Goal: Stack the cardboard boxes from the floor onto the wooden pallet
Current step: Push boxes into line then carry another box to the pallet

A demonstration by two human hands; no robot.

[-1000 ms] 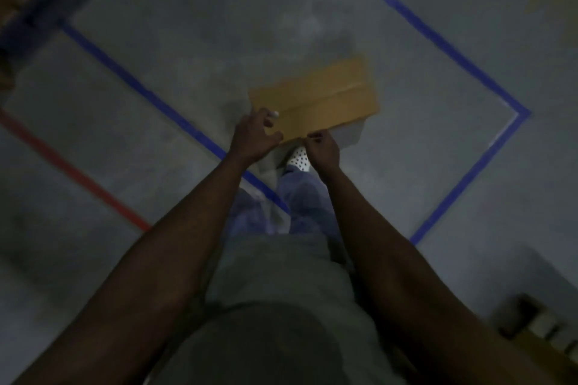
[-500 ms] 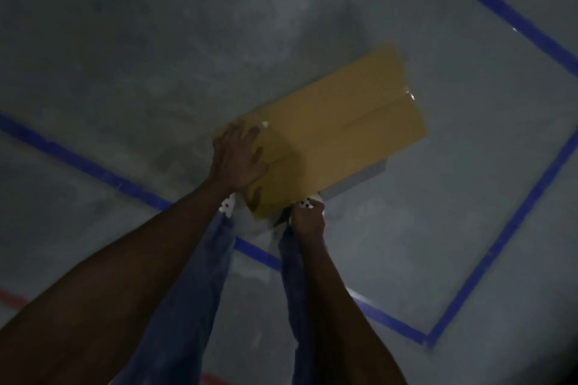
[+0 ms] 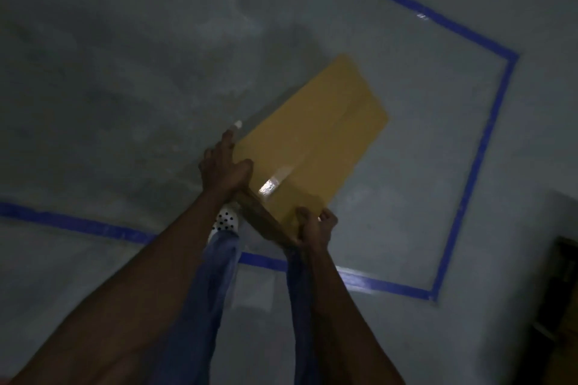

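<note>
Cardboard box (image 3: 312,141) gripped at near corners by left hand (image 3: 223,170), right hand (image 3: 316,230).

From here I see bare forearms (image 3: 147,284), faded blue trousers (image 3: 215,275) on both legs, and a white shoe (image 3: 225,222) dotted with black at the left trouser hem.

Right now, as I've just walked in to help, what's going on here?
A person bends over a flat tan cardboard box inside the blue tape outline on the grey concrete floor. The left hand grips its near left edge, the right hand its near corner. Whether it has left the floor is unclear.
</note>
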